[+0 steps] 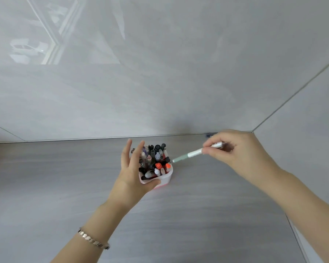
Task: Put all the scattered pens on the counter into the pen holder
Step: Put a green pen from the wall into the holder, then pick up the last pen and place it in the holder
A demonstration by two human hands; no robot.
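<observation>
A white pen holder with a red base stands on the grey counter, packed with several pens, black, grey and orange-capped. My left hand cups its left side, thumb across the front wall and fingers raised beside the pens. My right hand pinches a white pen with a pale green end, held slanted in the air. Its green tip points down-left and sits just right of the holder's rim.
The grey counter meets a glossy grey wall at the back and a second wall on the right, forming a corner near my right hand. A small dark label lies at the wall's foot. The counter's right edge runs down the frame's lower right.
</observation>
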